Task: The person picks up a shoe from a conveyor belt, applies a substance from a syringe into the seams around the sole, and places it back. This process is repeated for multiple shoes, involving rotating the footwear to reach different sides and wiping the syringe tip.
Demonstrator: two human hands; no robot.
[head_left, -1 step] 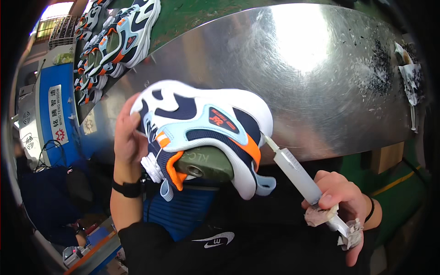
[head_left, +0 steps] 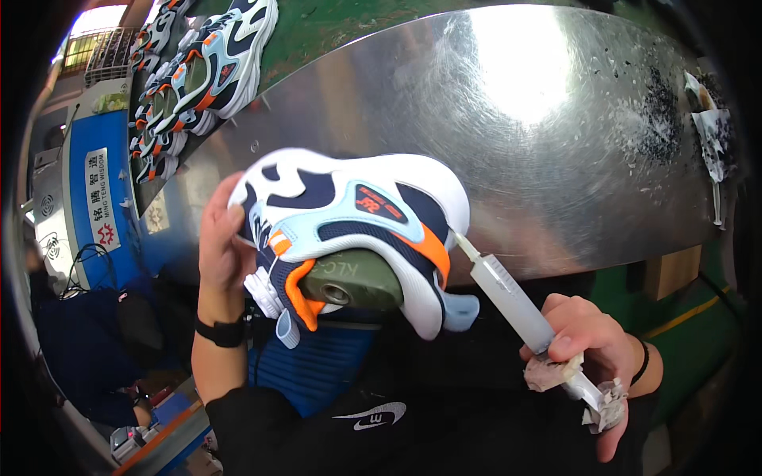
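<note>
A white, navy, light-blue and orange sneaker (head_left: 349, 210) is held on its side in front of me, with a dark green shoe last (head_left: 357, 282) inside it. My left hand (head_left: 222, 238) grips it at the toe end, fingers partly hidden behind it. My right hand (head_left: 587, 341) is closed around a syringe (head_left: 512, 301) of whitish fluid, its plunger end wrapped in crumpled, stained tape. The nozzle points up-left and meets the heel, near the seam between upper and white sole; whether it touches is hard to tell.
Beyond the sneaker lies a scratched metal tabletop (head_left: 381, 95) with dark smears at right. Several similar sneakers (head_left: 226, 71) stand at the upper left. A whitish, black-smeared tool (head_left: 710, 143) lies at the right edge. Below it stands a cardboard box (head_left: 672, 272). A blue machine (head_left: 99, 206) is at left.
The sneaker has tilted slightly in my left hand, its toe end a little lower. The syringe has shifted slightly left with its nozzle staying by the heel.
</note>
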